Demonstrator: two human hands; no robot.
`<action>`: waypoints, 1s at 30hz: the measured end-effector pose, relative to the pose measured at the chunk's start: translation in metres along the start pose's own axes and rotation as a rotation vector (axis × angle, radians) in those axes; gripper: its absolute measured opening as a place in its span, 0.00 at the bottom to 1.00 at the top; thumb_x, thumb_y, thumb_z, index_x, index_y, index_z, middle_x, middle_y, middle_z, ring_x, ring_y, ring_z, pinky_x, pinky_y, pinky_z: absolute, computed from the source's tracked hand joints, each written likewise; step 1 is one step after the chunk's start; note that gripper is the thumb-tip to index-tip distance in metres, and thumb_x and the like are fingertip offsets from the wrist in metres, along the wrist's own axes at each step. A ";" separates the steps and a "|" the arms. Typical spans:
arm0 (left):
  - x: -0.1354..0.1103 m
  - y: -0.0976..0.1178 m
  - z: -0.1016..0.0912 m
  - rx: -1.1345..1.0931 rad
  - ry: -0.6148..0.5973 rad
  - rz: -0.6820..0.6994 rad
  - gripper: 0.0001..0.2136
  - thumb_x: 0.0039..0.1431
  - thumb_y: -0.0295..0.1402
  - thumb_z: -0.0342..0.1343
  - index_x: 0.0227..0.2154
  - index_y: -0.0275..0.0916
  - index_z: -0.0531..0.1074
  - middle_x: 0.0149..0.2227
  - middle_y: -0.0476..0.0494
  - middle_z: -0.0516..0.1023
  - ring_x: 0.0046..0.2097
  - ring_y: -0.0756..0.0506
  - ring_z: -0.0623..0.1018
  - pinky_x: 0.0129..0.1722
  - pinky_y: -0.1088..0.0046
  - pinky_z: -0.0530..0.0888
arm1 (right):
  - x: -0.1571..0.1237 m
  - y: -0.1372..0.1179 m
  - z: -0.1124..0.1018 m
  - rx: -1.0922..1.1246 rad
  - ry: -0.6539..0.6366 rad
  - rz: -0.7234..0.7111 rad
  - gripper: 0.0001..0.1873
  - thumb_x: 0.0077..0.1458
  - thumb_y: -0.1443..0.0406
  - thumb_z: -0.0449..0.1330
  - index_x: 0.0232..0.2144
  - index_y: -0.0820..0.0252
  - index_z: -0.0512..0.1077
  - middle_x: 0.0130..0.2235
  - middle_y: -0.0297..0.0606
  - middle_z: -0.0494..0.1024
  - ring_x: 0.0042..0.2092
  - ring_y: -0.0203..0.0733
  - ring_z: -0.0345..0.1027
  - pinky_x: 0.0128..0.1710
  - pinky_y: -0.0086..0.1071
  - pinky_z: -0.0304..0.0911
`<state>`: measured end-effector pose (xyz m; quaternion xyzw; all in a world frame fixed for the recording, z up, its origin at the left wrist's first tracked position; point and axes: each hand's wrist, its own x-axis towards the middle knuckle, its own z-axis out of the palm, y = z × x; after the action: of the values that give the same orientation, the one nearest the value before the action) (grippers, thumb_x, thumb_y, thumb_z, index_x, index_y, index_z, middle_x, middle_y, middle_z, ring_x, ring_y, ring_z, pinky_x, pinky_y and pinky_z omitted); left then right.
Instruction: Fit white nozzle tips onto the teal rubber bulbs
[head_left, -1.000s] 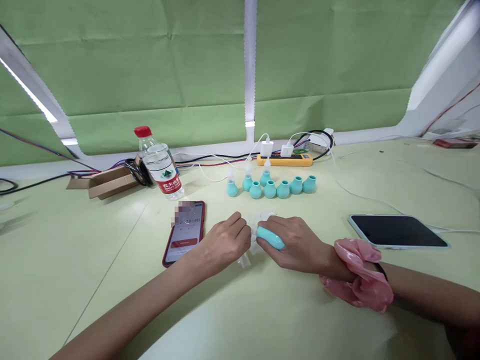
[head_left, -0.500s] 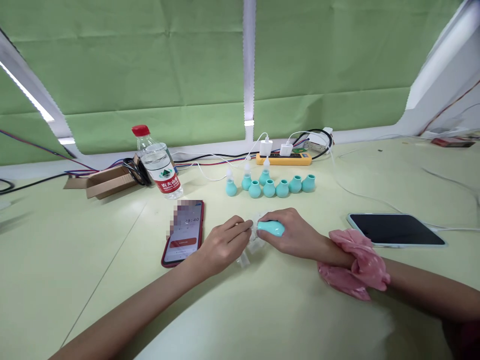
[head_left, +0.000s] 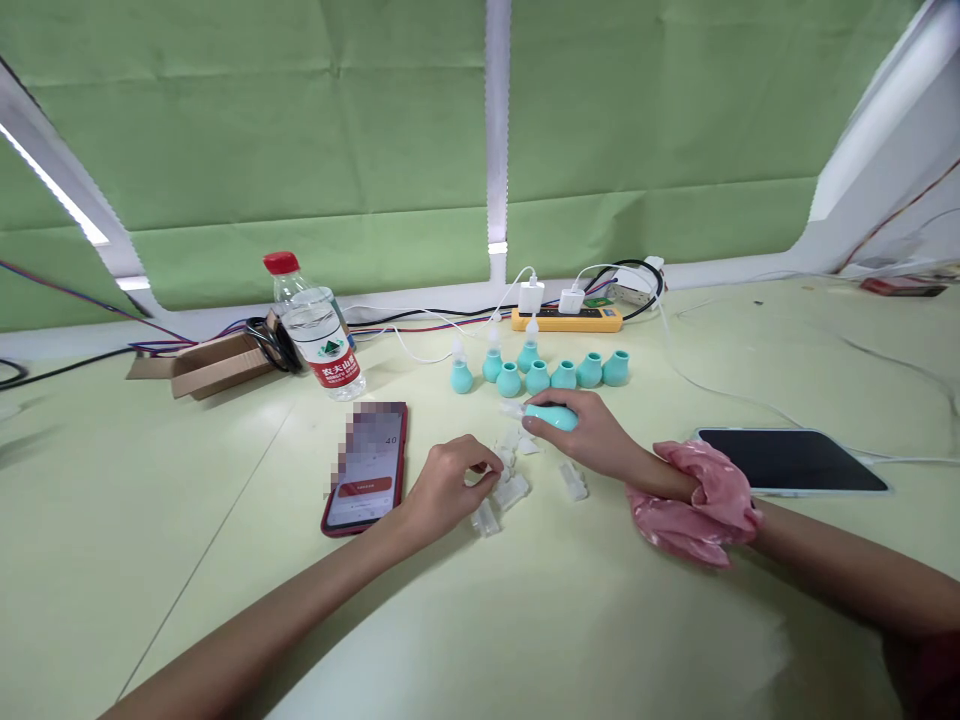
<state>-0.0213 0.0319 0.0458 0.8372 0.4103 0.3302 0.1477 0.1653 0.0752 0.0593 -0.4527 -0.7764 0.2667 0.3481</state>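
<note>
My right hand (head_left: 581, 425) is closed round a teal squeeze bulb (head_left: 551, 416), held on its side above the table. From the bulb's left end sticks out a clear nozzle (head_left: 513, 409). Lower and to the left, my left hand (head_left: 457, 485) has thumb and fingertips pinched together at a small pile of translucent plastic pieces (head_left: 512, 490); what lies between the fingertips is too small to make out. Another clear piece (head_left: 574, 481) lies apart, below my right hand. Behind stand several open teal bulbs (head_left: 565, 376) and 3 teal bulbs with clear nozzles (head_left: 461, 375).
Left of my left hand lies a phone in a red case (head_left: 367, 480); a dark-screened phone (head_left: 791, 460) lies at the right. A water bottle (head_left: 322, 340), a cardboard box (head_left: 225, 365) and a yellow power strip (head_left: 568, 320) with cables stand along the back.
My right hand has lifted away and moved slightly up and right with the squeeze bulb, whose nozzle now shows. The plastic pieces are uncovered. My left hand stays nearly in place.
</note>
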 end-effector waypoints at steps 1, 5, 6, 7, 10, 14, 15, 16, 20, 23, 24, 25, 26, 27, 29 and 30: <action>0.000 -0.002 0.002 0.007 -0.041 -0.043 0.06 0.46 0.21 0.51 0.25 0.36 0.71 0.26 0.47 0.73 0.29 0.51 0.72 0.29 0.77 0.70 | -0.001 0.000 0.001 0.015 -0.011 -0.009 0.12 0.46 0.58 0.54 0.30 0.60 0.70 0.32 0.35 0.74 0.33 0.38 0.66 0.33 0.31 0.60; -0.001 -0.009 0.008 0.015 -0.072 -0.093 0.09 0.46 0.22 0.50 0.29 0.37 0.72 0.30 0.46 0.75 0.33 0.49 0.74 0.34 0.74 0.71 | -0.006 0.000 0.006 0.057 -0.071 -0.047 0.11 0.45 0.60 0.55 0.31 0.59 0.69 0.34 0.35 0.73 0.35 0.38 0.65 0.36 0.31 0.59; -0.001 -0.010 0.008 0.001 -0.053 -0.101 0.09 0.46 0.22 0.49 0.29 0.37 0.72 0.30 0.46 0.75 0.33 0.49 0.74 0.34 0.74 0.71 | -0.006 0.000 0.006 0.070 -0.078 -0.052 0.11 0.45 0.61 0.55 0.31 0.59 0.69 0.34 0.35 0.72 0.35 0.37 0.65 0.36 0.31 0.59; 0.000 -0.010 0.007 -0.019 -0.021 -0.113 0.09 0.46 0.22 0.49 0.29 0.37 0.71 0.30 0.47 0.75 0.32 0.49 0.74 0.34 0.74 0.71 | -0.006 -0.001 0.006 0.085 -0.083 -0.053 0.10 0.44 0.62 0.55 0.31 0.60 0.68 0.33 0.35 0.72 0.34 0.37 0.64 0.35 0.31 0.60; 0.000 -0.008 0.003 -0.108 0.149 -0.187 0.07 0.48 0.24 0.47 0.27 0.36 0.68 0.28 0.48 0.74 0.30 0.51 0.74 0.31 0.76 0.71 | -0.007 -0.004 0.005 0.158 -0.115 -0.030 0.10 0.41 0.64 0.57 0.30 0.61 0.67 0.30 0.34 0.70 0.30 0.35 0.63 0.31 0.29 0.60; 0.001 0.004 -0.008 -0.129 0.226 -0.197 0.08 0.52 0.31 0.46 0.35 0.37 0.62 0.29 0.47 0.71 0.29 0.52 0.72 0.24 0.79 0.70 | -0.011 -0.013 0.008 0.319 -0.236 0.023 0.10 0.38 0.64 0.60 0.27 0.63 0.67 0.28 0.34 0.70 0.30 0.35 0.63 0.31 0.28 0.60; 0.001 0.008 -0.011 -0.078 0.180 -0.126 0.11 0.51 0.34 0.48 0.38 0.37 0.61 0.31 0.46 0.70 0.29 0.52 0.71 0.24 0.78 0.70 | -0.012 -0.015 0.009 0.363 -0.268 0.040 0.10 0.38 0.64 0.60 0.27 0.63 0.68 0.28 0.35 0.70 0.30 0.35 0.63 0.31 0.28 0.60; 0.001 0.012 -0.012 -0.001 0.120 -0.027 0.15 0.50 0.37 0.50 0.40 0.37 0.60 0.32 0.45 0.70 0.30 0.51 0.71 0.26 0.77 0.70 | -0.014 -0.017 0.010 0.404 -0.303 0.058 0.11 0.39 0.63 0.60 0.27 0.64 0.68 0.28 0.35 0.70 0.31 0.35 0.63 0.32 0.29 0.60; -0.001 0.018 -0.014 0.402 0.036 0.379 0.13 0.52 0.40 0.48 0.34 0.35 0.64 0.27 0.44 0.69 0.29 0.49 0.69 0.24 0.75 0.66 | -0.019 -0.022 0.010 0.483 -0.449 0.091 0.12 0.43 0.59 0.57 0.26 0.64 0.69 0.27 0.34 0.69 0.32 0.35 0.63 0.32 0.28 0.59; -0.002 0.016 -0.011 0.580 0.145 0.484 0.11 0.55 0.37 0.45 0.23 0.35 0.63 0.19 0.47 0.64 0.23 0.50 0.65 0.19 0.76 0.59 | -0.023 -0.027 0.009 0.502 -0.484 0.082 0.14 0.47 0.57 0.54 0.25 0.63 0.69 0.26 0.33 0.68 0.32 0.34 0.61 0.32 0.27 0.58; -0.003 0.015 -0.010 0.593 0.165 0.487 0.12 0.55 0.36 0.44 0.21 0.36 0.62 0.18 0.48 0.63 0.22 0.51 0.64 0.18 0.76 0.58 | -0.024 -0.029 0.008 0.522 -0.491 0.088 0.15 0.48 0.56 0.53 0.24 0.63 0.68 0.26 0.33 0.68 0.31 0.33 0.61 0.31 0.26 0.58; -0.004 0.016 -0.010 0.588 0.173 0.479 0.13 0.56 0.35 0.43 0.19 0.36 0.61 0.17 0.48 0.62 0.21 0.51 0.63 0.17 0.76 0.56 | -0.025 -0.030 0.008 0.552 -0.507 0.102 0.16 0.48 0.56 0.53 0.22 0.64 0.67 0.25 0.33 0.68 0.29 0.32 0.60 0.29 0.25 0.57; -0.004 0.016 -0.009 0.568 0.171 0.463 0.13 0.56 0.35 0.42 0.19 0.36 0.60 0.16 0.49 0.61 0.20 0.52 0.62 0.17 0.76 0.55 | -0.026 -0.031 0.007 0.590 -0.534 0.121 0.17 0.48 0.55 0.52 0.21 0.64 0.66 0.24 0.33 0.67 0.27 0.31 0.59 0.27 0.25 0.57; -0.004 0.018 -0.009 0.536 0.164 0.444 0.14 0.57 0.35 0.42 0.18 0.36 0.59 0.16 0.49 0.61 0.20 0.52 0.61 0.17 0.76 0.55 | -0.026 -0.032 0.007 0.628 -0.568 0.142 0.18 0.49 0.54 0.52 0.21 0.64 0.66 0.23 0.33 0.67 0.25 0.30 0.59 0.25 0.24 0.56; -0.005 0.021 -0.011 0.458 0.134 0.400 0.15 0.58 0.34 0.40 0.18 0.36 0.59 0.16 0.50 0.60 0.19 0.53 0.59 0.17 0.77 0.55 | -0.026 -0.033 0.006 0.678 -0.635 0.171 0.19 0.49 0.53 0.50 0.22 0.64 0.65 0.22 0.33 0.66 0.22 0.29 0.57 0.22 0.24 0.54; -0.004 0.022 -0.011 0.417 0.105 0.369 0.15 0.59 0.34 0.38 0.18 0.36 0.59 0.16 0.50 0.60 0.19 0.53 0.59 0.17 0.77 0.55 | -0.025 -0.032 0.005 0.679 -0.664 0.171 0.20 0.49 0.52 0.50 0.22 0.65 0.66 0.22 0.33 0.67 0.22 0.28 0.57 0.21 0.24 0.54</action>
<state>-0.0180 0.0145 0.0637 0.8916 0.3173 0.3030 -0.1116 0.1536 0.0378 0.0725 -0.2661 -0.6745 0.6630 0.1862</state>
